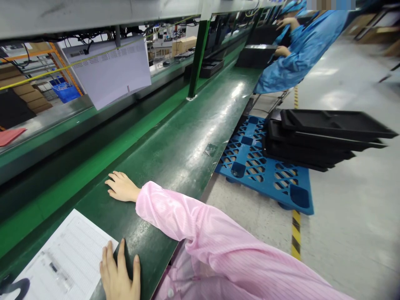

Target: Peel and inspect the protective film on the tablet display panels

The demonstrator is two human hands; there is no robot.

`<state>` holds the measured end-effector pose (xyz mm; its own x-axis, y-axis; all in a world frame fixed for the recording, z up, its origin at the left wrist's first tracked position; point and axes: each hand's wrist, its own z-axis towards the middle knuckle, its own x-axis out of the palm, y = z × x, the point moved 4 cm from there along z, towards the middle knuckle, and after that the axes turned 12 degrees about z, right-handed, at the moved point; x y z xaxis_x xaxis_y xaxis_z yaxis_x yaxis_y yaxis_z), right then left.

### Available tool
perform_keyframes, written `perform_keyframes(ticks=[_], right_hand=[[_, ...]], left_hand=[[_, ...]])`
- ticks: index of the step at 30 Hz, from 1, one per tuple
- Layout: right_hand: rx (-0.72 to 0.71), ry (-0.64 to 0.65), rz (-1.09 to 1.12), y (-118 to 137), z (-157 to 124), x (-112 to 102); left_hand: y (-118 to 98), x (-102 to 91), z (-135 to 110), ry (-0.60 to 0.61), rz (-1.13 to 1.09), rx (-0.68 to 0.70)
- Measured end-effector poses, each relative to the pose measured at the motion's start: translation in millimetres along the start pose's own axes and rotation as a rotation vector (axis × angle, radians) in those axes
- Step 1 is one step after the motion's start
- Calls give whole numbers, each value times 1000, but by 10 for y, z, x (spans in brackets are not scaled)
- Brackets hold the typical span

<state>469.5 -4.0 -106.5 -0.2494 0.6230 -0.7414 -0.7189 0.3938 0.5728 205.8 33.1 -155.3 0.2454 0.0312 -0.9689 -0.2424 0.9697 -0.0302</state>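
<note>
The right arm (pixel 187 214) (clad in pink) is stretched out, the right hand (pixel 123 187) turned palm down, loosely splayed; nearer the body, the left hand (pixel 120 275) is likewise spread.

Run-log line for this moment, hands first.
left hand: open, at corner of printed sheet; right hand: open, palm down, at green bench; beside bench: blue pallet, stacked black trays; farther along: co-worker in blue

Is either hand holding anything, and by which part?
Nothing is gripped: the left hand is spread at the edge of the printed sheet; the right hand is open over the green workbench.
</note>
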Motion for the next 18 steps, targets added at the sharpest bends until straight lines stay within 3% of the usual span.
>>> perform_keyframes(ticks=[8,18], right_hand=[[-1,1,-10,-3,0,-6],[0,-4,-15,-7,-11,-8]], left_hand=[[-41,-42,7,24,-17,-26],[-162,-167,8,-41,23,-32]])
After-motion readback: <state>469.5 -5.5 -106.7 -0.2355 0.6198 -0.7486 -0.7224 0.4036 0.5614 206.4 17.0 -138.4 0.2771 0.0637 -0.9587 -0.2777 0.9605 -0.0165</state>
